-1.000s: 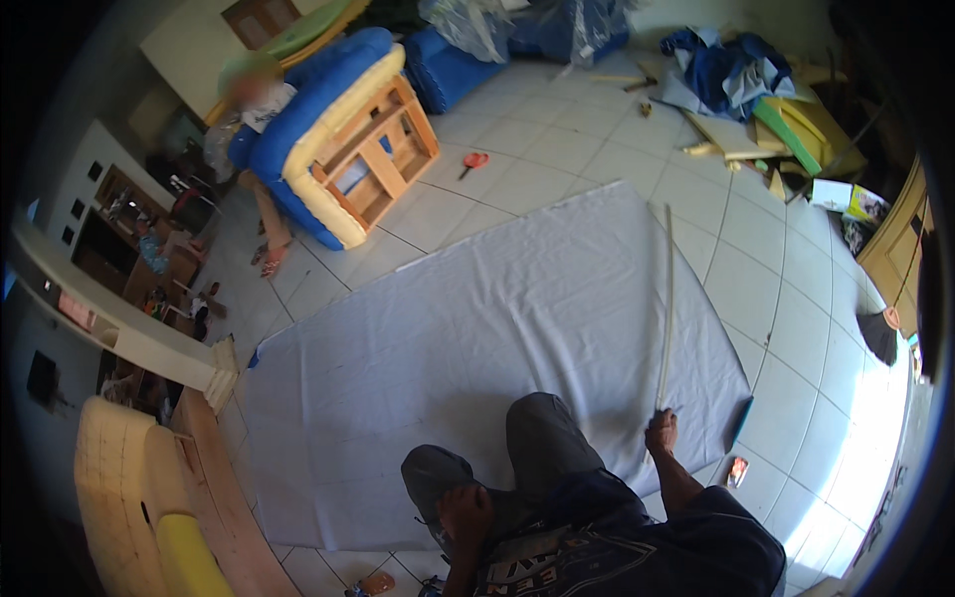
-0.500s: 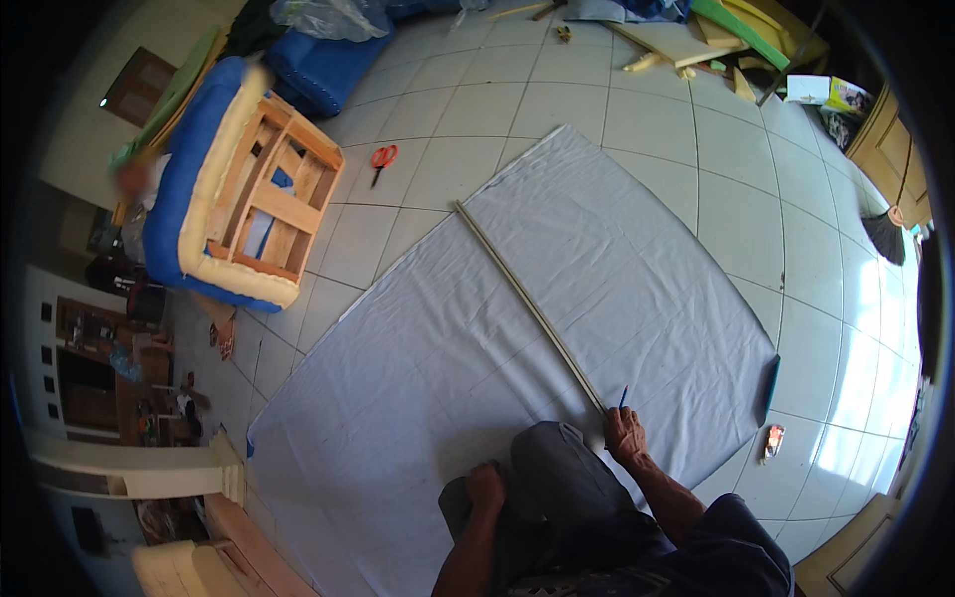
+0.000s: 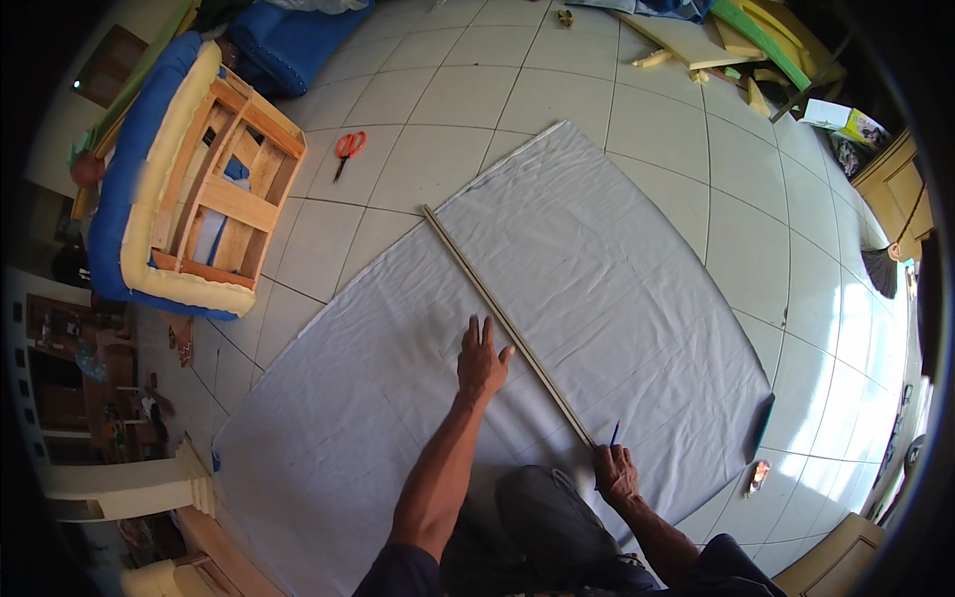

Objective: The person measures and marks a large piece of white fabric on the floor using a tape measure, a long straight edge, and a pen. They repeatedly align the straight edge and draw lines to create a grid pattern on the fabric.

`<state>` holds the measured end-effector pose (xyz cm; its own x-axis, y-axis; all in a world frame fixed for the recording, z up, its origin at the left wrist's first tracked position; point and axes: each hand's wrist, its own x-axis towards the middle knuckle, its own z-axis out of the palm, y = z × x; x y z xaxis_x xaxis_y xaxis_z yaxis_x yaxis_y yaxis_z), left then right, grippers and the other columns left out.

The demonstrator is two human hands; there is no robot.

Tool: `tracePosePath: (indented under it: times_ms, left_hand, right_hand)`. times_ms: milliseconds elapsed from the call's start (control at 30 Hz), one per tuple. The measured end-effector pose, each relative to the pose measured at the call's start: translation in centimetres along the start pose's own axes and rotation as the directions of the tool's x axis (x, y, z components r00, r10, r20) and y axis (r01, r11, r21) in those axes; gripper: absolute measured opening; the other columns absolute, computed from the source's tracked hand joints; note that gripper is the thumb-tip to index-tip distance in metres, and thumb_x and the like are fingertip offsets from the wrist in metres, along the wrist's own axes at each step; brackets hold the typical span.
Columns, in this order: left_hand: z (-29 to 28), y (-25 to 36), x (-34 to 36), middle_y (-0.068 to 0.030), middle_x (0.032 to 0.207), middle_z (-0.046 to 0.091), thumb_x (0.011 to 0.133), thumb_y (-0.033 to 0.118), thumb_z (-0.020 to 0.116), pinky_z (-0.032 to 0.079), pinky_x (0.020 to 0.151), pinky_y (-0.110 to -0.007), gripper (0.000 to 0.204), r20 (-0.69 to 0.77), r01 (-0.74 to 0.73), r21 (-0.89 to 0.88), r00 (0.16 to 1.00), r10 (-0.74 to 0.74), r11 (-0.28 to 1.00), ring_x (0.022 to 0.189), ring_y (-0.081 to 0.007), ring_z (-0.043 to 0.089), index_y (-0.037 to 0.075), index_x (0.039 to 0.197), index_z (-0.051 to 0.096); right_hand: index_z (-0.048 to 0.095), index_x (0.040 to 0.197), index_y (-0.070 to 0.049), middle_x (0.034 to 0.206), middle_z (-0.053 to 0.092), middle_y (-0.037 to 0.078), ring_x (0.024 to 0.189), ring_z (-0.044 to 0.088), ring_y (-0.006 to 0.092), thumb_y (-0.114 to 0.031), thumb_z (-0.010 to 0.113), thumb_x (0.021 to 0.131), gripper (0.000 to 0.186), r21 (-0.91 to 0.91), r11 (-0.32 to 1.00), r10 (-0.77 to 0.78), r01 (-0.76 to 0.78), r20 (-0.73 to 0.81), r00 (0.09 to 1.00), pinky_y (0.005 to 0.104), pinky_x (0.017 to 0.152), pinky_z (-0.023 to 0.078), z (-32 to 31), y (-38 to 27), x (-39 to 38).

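A wide sheet of light grey fabric (image 3: 627, 269) lies spread on the tiled floor, with shallow wrinkles. A long, narrow straightedge (image 3: 510, 326) crosses it from the far left edge to near my knee. My right hand (image 3: 617, 478) is closed at the straightedge's near end, with a blue pencil (image 3: 614, 434) sticking up from its fingers. My left hand (image 3: 482, 360) reaches over the fabric just left of the straightedge, fingers stretched and apart, holding nothing. Whether it touches the cloth is hard to tell.
Orange-handled scissors (image 3: 348, 149) lie on the floor beyond the fabric. At left stands an upturned wooden-framed seat (image 3: 234, 204) with blue and cream padding. Foam and board scraps (image 3: 696, 45) lie far right, a broom (image 3: 880, 269) hangs at right, and a small packet (image 3: 759, 478) sits near the fabric's corner.
My left hand has left my knee and stretched forward over the fabric, its fingers opening. My right hand still grips the pencil at the straightedge's near end. The straightedge's far end now pokes past the fabric edge.
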<state>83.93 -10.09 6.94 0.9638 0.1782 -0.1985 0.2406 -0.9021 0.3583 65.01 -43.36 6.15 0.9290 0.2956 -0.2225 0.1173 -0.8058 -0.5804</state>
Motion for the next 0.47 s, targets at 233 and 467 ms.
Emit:
tracePosePath:
  times_ms: [233, 467]
  left_hand:
    - [-1.3, 2.0, 3.8, -0.0085, 0.174, 0.010, 0.086, 0.057, 0.077, 0.047, 0.109, -0.065, 0.107, 0.282, 0.134, 0.154, 0.944, -0.174, 0.979, 0.153, -0.0390, 0.028, 0.018, 0.166, 0.017]
    - [0.1, 1.8, 3.9, -0.0014, 0.176, 0.005, 0.087, 0.053, 0.080, 0.047, 0.104, -0.070, 0.105, 0.279, 0.142, 0.183, 0.941, -0.190, 0.973, 0.153, -0.0426, 0.026, 0.022, 0.165, 0.018]
  right_hand:
    - [0.056, 0.112, -0.008, 0.098, 0.056, 0.018, 0.093, 0.057, 0.0412, -0.013, 0.064, 0.091, 0.023, -0.016, 0.999, 0.046, -0.045, 0.068, 0.997, 0.0536, 0.076, 0.049, -0.4, -0.3, 0.2]
    - [0.057, 0.122, -0.010, 0.101, 0.058, 0.017, 0.097, 0.058, 0.0390, -0.016, 0.069, 0.088, 0.036, -0.015, 0.988, 0.151, -0.151, 0.002, 0.988, 0.0518, 0.083, 0.048, -0.5, 0.0, -4.0]
